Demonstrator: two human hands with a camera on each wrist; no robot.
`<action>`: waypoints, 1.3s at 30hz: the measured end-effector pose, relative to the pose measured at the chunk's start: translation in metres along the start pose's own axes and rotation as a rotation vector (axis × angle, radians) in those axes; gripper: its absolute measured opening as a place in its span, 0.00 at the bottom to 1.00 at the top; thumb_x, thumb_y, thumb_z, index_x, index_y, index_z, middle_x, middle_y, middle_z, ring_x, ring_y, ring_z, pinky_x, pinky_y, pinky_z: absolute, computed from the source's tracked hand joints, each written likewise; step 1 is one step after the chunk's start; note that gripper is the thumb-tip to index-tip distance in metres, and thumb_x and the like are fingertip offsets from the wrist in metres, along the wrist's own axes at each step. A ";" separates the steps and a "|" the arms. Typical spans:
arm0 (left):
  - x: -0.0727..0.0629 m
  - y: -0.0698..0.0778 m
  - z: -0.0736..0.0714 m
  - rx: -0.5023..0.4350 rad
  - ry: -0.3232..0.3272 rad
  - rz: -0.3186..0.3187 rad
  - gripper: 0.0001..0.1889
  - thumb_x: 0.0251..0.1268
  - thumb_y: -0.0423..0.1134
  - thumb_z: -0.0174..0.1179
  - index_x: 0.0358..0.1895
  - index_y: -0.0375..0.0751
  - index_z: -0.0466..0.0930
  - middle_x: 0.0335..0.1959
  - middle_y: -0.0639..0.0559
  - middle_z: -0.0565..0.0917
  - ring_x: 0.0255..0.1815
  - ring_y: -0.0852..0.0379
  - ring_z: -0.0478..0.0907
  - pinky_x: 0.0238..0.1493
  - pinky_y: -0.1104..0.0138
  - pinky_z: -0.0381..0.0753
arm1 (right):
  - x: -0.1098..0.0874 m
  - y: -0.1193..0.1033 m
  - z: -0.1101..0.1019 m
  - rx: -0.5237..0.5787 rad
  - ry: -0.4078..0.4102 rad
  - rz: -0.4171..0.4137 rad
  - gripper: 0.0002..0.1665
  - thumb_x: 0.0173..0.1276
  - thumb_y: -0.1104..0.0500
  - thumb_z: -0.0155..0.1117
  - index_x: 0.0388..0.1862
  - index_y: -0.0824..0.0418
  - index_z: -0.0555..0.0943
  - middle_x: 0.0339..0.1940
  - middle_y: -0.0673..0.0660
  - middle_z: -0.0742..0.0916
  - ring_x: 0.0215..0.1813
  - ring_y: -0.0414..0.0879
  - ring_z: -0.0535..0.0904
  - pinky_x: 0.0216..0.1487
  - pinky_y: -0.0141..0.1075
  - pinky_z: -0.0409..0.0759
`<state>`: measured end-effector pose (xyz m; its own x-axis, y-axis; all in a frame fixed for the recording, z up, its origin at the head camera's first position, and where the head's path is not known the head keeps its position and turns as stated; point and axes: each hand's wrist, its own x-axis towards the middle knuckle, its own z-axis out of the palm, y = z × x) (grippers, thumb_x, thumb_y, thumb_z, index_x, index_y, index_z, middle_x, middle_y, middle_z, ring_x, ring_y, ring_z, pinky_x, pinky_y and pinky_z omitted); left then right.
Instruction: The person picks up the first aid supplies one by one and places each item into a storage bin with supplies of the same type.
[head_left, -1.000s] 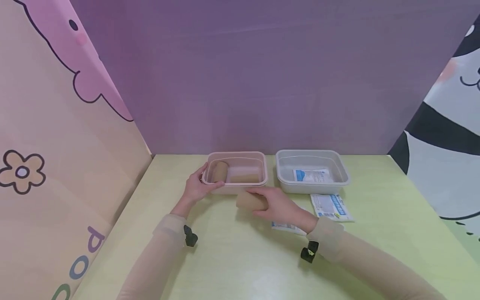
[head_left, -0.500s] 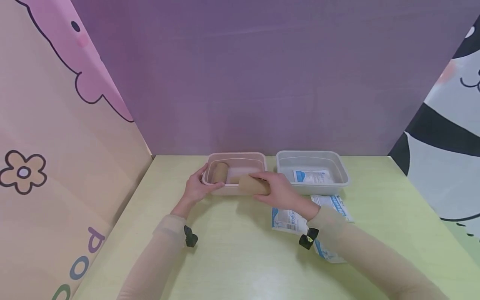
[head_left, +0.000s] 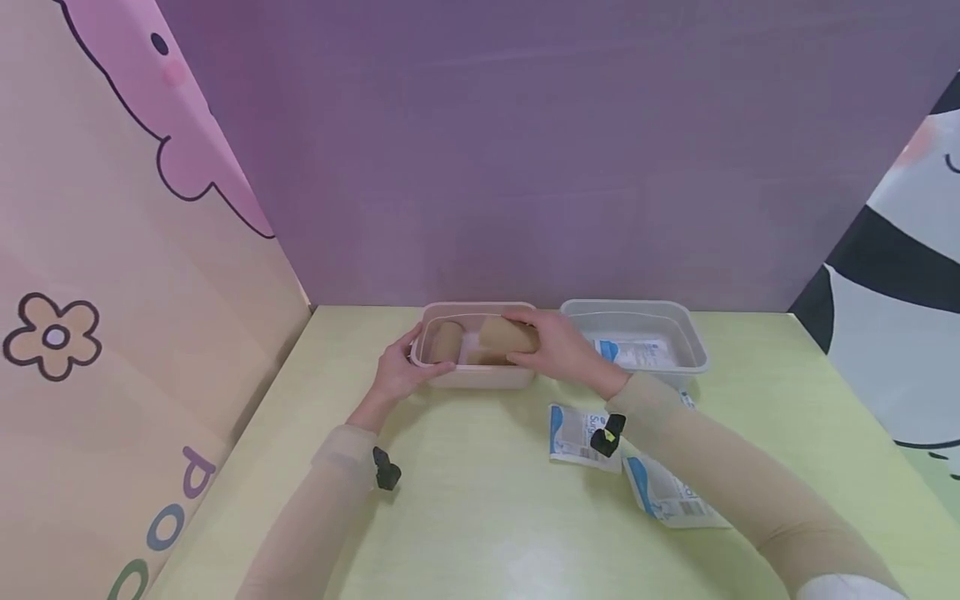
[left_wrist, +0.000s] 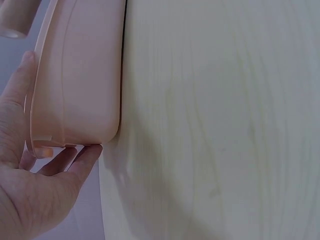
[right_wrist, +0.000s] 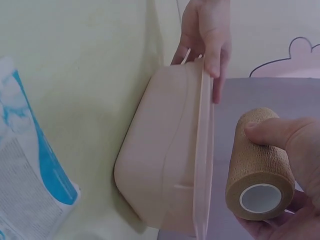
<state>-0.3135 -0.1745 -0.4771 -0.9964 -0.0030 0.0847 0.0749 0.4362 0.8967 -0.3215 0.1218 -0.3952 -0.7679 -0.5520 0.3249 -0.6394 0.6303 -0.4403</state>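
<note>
A pink plastic bin (head_left: 483, 379) stands at the back of the table. My left hand (head_left: 399, 368) grips its left front corner, thumb over the rim and fingers against the side wall. Inside lie a tan bandage roll (head_left: 447, 342) on the left and another bandage roll (head_left: 486, 358), partly hidden, nearer the front. My right hand (head_left: 561, 346) holds a third tan bandage roll (right_wrist: 260, 160) over the bin's right part, thumb on one side and fingers beneath. The white core of this roll faces the right wrist view.
Right of the pink bin stands a greyish-white bin (head_left: 656, 378) with a printed packet (head_left: 641, 352) inside. On the table lie a surgical packet (head_left: 572, 435) and another packet (head_left: 671, 496), partly under the right sleeve. A purple wall (head_left: 525, 167) rises behind.
My right hand has lifted the bandage roll from in front of the pink bin up and back over its rim. My left hand keeps its grip on the corner.
</note>
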 end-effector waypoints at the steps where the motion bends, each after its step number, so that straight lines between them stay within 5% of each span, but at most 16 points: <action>1: 0.000 0.000 0.000 0.002 0.000 0.001 0.56 0.54 0.49 0.83 0.85 0.46 0.59 0.68 0.32 0.82 0.47 0.50 0.84 0.36 0.71 0.81 | 0.003 0.001 0.000 -0.006 -0.003 0.002 0.40 0.65 0.58 0.80 0.74 0.65 0.78 0.65 0.65 0.88 0.54 0.57 0.87 0.55 0.53 0.85; 12: 0.003 0.000 -0.002 -0.001 -0.005 -0.008 0.57 0.54 0.50 0.83 0.85 0.49 0.60 0.61 0.33 0.85 0.30 0.58 0.77 0.32 0.70 0.79 | 0.041 0.005 0.003 -0.052 -0.029 0.007 0.39 0.64 0.58 0.81 0.72 0.66 0.79 0.66 0.66 0.87 0.60 0.61 0.86 0.61 0.55 0.84; 24: 0.003 -0.001 -0.003 -0.004 0.004 -0.012 0.57 0.53 0.50 0.84 0.85 0.48 0.60 0.59 0.33 0.86 0.30 0.58 0.77 0.32 0.70 0.78 | 0.064 0.017 0.023 -0.057 -0.097 0.041 0.40 0.65 0.57 0.79 0.74 0.67 0.77 0.67 0.65 0.86 0.59 0.59 0.85 0.60 0.53 0.83; 32: 0.003 -0.003 0.000 -0.041 -0.017 -0.032 0.58 0.53 0.50 0.84 0.86 0.47 0.59 0.60 0.33 0.86 0.34 0.58 0.81 0.34 0.71 0.81 | 0.068 0.031 0.038 -0.082 -0.134 0.084 0.40 0.67 0.56 0.77 0.75 0.67 0.76 0.70 0.66 0.84 0.66 0.62 0.83 0.69 0.54 0.81; 39: 0.000 -0.002 -0.002 -0.063 -0.009 -0.039 0.57 0.54 0.49 0.84 0.86 0.48 0.58 0.62 0.33 0.85 0.34 0.58 0.81 0.34 0.71 0.81 | 0.072 0.032 0.045 -0.102 -0.153 0.075 0.39 0.67 0.57 0.78 0.75 0.64 0.77 0.66 0.66 0.87 0.61 0.61 0.84 0.64 0.55 0.83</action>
<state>-0.3135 -0.1774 -0.4781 -0.9989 -0.0104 0.0455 0.0382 0.3785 0.9248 -0.3956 0.0775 -0.4239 -0.8036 -0.5731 0.1603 -0.5873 0.7203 -0.3690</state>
